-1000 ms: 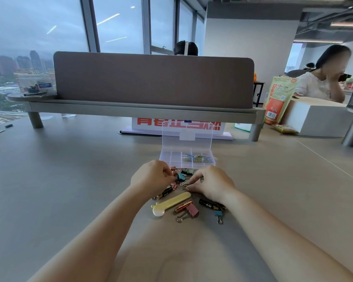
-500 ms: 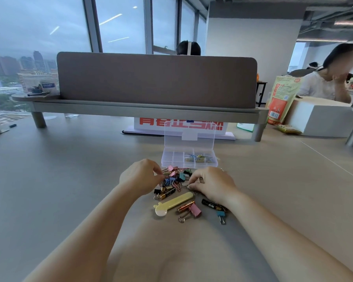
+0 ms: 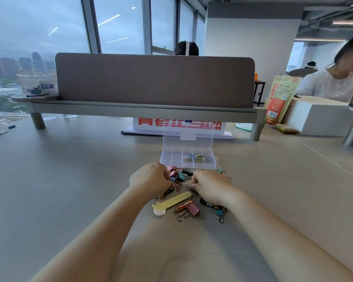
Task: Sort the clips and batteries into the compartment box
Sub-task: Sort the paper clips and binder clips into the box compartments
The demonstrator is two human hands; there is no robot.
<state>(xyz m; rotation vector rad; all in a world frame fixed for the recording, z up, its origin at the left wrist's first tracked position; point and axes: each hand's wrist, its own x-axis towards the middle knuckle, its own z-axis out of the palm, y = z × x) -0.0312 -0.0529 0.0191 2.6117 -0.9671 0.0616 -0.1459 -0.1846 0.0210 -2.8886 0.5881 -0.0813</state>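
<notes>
We sit at a wide grey table [image 3: 69, 180], with a brown desk screen [image 3: 155, 80] on a raised shelf across its far side. Just this side of the shelf stands one clear plastic box [image 3: 171, 159], its lid tipped upright. The dividers are hard to count through the glare. Coloured paper clips [image 3: 196, 158] lie in its right-hand compartments, while the left ones look bare.

Our left hand [image 3: 149, 180] and right hand [image 3: 210, 186] rest knuckles-up on the table in front of the box. Both have their fingers curled down into a heap of small binder clips [image 3: 178, 175]. The fingertips are hidden, so we cannot tell whether either hand holds anything. The heap is too tangled to count; we make out pink, teal, blue and black.

One pale yellow case [image 3: 172, 202] lies slantwise nearer to us. We count three batteries:
- A black one [image 3: 167, 193] half under the left hand.
- A copper one [image 3: 182, 206] touching a pink clip [image 3: 193, 209].
- A black one [image 3: 209, 204] partly covered by the right wrist.

A blue clip [image 3: 219, 213] lies beside that wrist.
</notes>
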